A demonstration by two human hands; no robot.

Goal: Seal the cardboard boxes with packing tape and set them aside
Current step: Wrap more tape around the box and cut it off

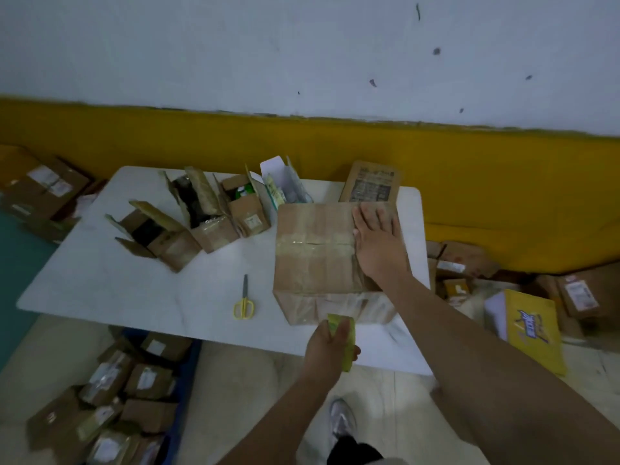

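**Q:** Where is the box that is being sealed?

**A:** A large cardboard box [315, 250] sits on a white table [134, 280], toward the right end and close to the near edge. Its top flaps are closed. Glossy bands of clear tape cross them.

**Q:** What are the person's hands doing?

**A:** The right hand [379, 243] lies flat on the box top near its far right corner, fingers straight and spread, pressing on the cardboard. The left hand [330, 347] is at the table's near edge, just in front of the box's near side. Its fingers are curled round a yellow-green tape roll [347, 340]. The roll is blurred, so it is unclear whether a strip runs from it to the box.

**Q:** What else is on the table?

**A:** Yellow-handled scissors [244, 302] lie just left of the box, blades pointing toward the far edge. Three small open boxes [201, 223] stand in a row from the table's middle up to its far edge, flaps raised. An open white carton [285, 182] stands beside them. A printed carton [370, 182] stands upright behind the large box at the far right corner.

**Q:** And around the table?

**A:** Taped parcels [110, 397] are piled on the floor below the near left corner. More lie on the floor to the right, among them a yellow carton [533, 330]. One shoe [342, 421] shows between the person's forearms.
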